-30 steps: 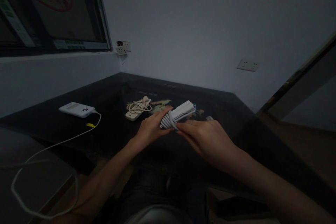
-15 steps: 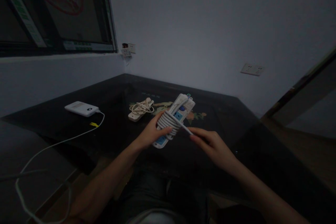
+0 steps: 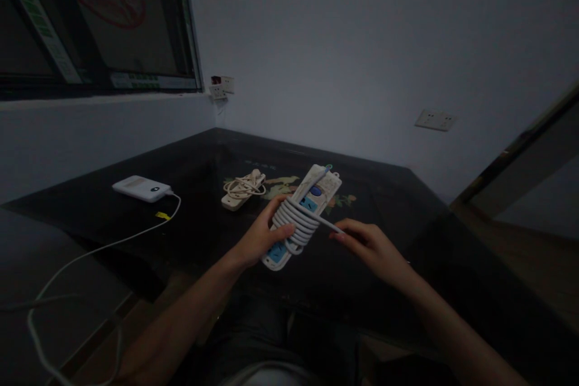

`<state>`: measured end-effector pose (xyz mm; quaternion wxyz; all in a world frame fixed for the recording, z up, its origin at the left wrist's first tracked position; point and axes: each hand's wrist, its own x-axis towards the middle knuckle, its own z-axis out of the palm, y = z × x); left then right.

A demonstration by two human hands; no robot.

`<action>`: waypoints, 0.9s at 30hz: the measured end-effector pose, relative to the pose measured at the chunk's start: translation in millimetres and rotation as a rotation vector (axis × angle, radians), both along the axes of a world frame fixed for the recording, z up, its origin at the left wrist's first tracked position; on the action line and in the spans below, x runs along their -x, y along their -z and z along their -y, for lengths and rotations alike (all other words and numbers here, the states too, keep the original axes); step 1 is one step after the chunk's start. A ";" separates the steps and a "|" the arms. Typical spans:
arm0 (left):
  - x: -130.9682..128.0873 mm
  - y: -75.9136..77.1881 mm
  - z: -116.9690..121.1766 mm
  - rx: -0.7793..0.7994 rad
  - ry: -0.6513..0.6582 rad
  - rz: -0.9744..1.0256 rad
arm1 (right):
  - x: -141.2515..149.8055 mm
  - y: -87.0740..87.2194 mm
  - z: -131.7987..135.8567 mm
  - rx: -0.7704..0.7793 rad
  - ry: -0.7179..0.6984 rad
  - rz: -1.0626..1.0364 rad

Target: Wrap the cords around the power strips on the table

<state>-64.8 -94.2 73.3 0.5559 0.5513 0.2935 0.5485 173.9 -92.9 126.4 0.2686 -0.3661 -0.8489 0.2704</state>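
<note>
My left hand [image 3: 265, 235] grips a white power strip [image 3: 275, 256] with blue sockets, its thumb lying over the wound cord. Several turns of grey-white cord [image 3: 296, 223] wrap round the strip's middle. Off to the right, my right hand [image 3: 368, 247] pinches the cord between thumb and fingers, and that length runs straight from the strip. The strip is held tilted above the dark table, its far end pointing up and right, where a blue switch shows. The underside of the strip and my left fingers behind it are hidden.
A second, cream power strip [image 3: 233, 201] with its cord bundled on top lies left on the dark table [image 3: 190, 157]. Further left is a white power bank [image 3: 141, 188] with a white cable [image 3: 104, 247] hanging off the edge. A yellow tag [image 3: 163, 216] lies nearby.
The power strip has turned from edge-on, so its blue sockets now face me. My right hand has drawn away to the right, pulling a length of cord out straight.
</note>
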 end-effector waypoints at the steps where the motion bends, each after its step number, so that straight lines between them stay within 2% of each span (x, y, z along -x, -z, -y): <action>1: -0.6 0.2 1.1 0.006 0.008 0.006 | -1.0 -0.6 -0.8 -0.001 -0.004 -0.004; 6: -1.6 -1.3 3.7 0.042 0.016 -0.008 | -2.5 -1.9 -0.6 -0.006 -0.029 -0.043; 10: -2.6 -2.7 4.2 -0.039 -0.012 -0.019 | -2.6 3.3 -3.8 -0.034 -0.016 -0.045; 16: -7.4 -2.7 7.3 0.113 0.048 0.035 | -2.5 7.6 -9.3 -0.085 0.004 -0.021; 21: -8.9 -5.8 8.5 0.120 0.075 0.053 | 1.1 9.0 -8.8 -0.133 0.034 -0.006; 27: -9.0 -5.5 7.5 0.114 0.054 0.043 | 0.3 18.6 -8.5 -0.233 0.056 0.037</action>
